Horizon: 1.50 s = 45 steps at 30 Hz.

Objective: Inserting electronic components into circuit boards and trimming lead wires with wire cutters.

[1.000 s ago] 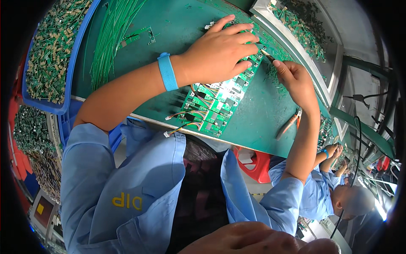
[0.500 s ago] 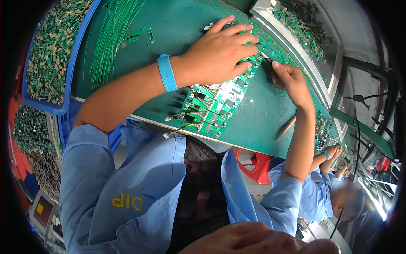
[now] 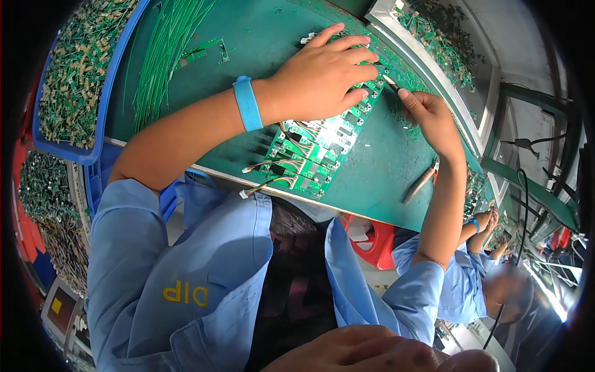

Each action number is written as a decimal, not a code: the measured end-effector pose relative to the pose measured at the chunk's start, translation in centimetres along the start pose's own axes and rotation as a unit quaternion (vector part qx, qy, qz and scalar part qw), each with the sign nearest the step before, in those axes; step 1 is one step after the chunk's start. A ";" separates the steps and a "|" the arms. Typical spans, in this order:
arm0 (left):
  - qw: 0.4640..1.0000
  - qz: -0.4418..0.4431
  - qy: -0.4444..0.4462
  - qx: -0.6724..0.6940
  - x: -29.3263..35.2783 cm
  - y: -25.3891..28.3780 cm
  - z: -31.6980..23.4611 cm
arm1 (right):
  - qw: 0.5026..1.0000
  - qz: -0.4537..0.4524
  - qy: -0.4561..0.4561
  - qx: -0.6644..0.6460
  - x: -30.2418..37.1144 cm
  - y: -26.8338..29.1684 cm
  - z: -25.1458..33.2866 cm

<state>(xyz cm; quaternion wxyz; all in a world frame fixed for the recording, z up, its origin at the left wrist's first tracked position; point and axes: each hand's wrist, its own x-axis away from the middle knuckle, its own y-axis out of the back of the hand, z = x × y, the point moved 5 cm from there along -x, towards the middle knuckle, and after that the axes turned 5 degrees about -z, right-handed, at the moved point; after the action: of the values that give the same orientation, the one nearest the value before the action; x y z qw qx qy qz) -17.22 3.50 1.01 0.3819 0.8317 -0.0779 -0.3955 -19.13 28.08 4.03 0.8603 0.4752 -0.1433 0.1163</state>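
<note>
A long panel of joined green circuit boards (image 3: 310, 162) lies on the green work mat, with black parts and small multicoloured cables with white plugs along its left side. My left hand (image 3: 325, 80), a blue band on its wrist, lies across the upper part of the panel with fingers spread, hiding the boards beneath. On the panel's right, my right hand (image 3: 429, 118) is closed around a slim dark tool (image 3: 393, 84) with a pale pointed tip. That tip is at the panel's right edge, near my left fingertips; whether it touches cannot be made out.
A blue bin (image 3: 102, 118) of small green and tan pieces stands at the left, beside a bundle of thin green strips (image 3: 162, 62). An orange-handled hand tool (image 3: 420, 186) lies near my right forearm. Green scraps line a metal-framed tray (image 3: 434, 74). Another person (image 3: 449, 279) sits at the right.
My right hand and its tool have shifted slightly upward along the panel's edge. The left hand stays flat in place.
</note>
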 end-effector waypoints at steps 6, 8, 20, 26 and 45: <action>1.000 0.003 -0.002 -0.001 -0.2 -0.1 -0.1 | 0.986 0.046 -0.011 -0.161 -1.6 -0.8 -1.8; 1.000 0.004 -0.004 0.000 -0.3 -0.1 -0.2 | 0.989 0.060 -0.015 -0.137 -1.5 -0.6 -1.7; 1.000 -0.006 0.002 0.004 -0.1 0.0 0.1 | 0.993 0.029 -0.002 -0.117 1.4 0.6 -1.2; 1.000 -0.009 -0.008 0.015 0.0 -0.4 0.2 | 0.984 0.072 0.005 -0.166 3.5 -2.8 -1.6; 0.999 -0.023 -0.034 0.020 -0.3 -1.2 0.3 | 0.990 0.071 -0.015 -0.122 3.9 -3.1 -1.4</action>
<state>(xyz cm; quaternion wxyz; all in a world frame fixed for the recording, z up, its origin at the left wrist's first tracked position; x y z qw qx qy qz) -17.86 4.29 0.20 0.3533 0.8270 -0.0798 -0.4300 -14.28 27.89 2.33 0.8991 0.3571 -0.2027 0.1516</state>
